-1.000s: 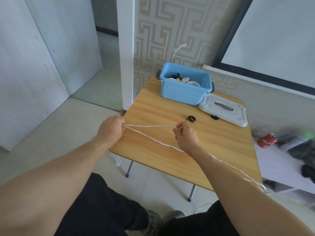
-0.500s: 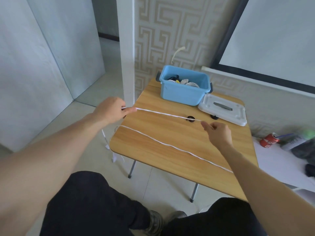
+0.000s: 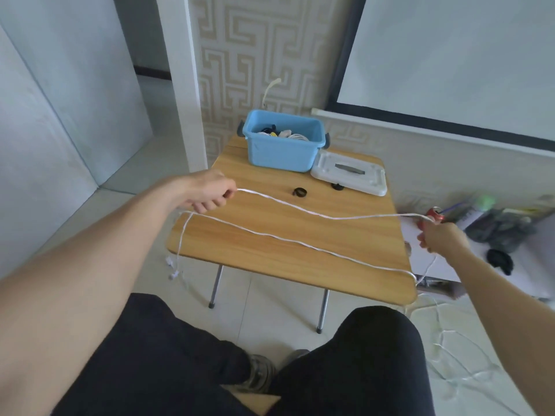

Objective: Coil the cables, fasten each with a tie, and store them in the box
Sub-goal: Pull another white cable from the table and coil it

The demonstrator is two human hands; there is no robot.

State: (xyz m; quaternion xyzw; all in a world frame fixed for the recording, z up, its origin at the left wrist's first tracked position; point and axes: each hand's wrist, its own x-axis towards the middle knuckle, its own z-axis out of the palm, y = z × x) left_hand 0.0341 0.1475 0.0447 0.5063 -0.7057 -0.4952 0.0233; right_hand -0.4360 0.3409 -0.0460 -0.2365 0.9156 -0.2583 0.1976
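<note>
A long thin white cable (image 3: 300, 208) stretches across the wooden table (image 3: 270, 259). My left hand (image 3: 210, 193) grips it at the table's left edge. My right hand (image 3: 441, 237) pinches it past the right edge. A second run of the cable lies on the tabletop, and its end with a plug hangs off the left edge. More cable trails on the floor at the right. The blue box (image 3: 283, 144) at the back holds coiled cables. A black tie (image 3: 299, 192) lies on the table before the box.
The box's white lid (image 3: 350, 172) lies flat to the right of the box, with another small black tie (image 3: 337, 186) at its front edge. A red can (image 3: 432, 219) and dark clutter sit on a low white surface at the right. Tiled floor surrounds the table.
My right hand has swept far to the right, past the table's edge, drawing the cable out. The left hand stayed near the left edge.
</note>
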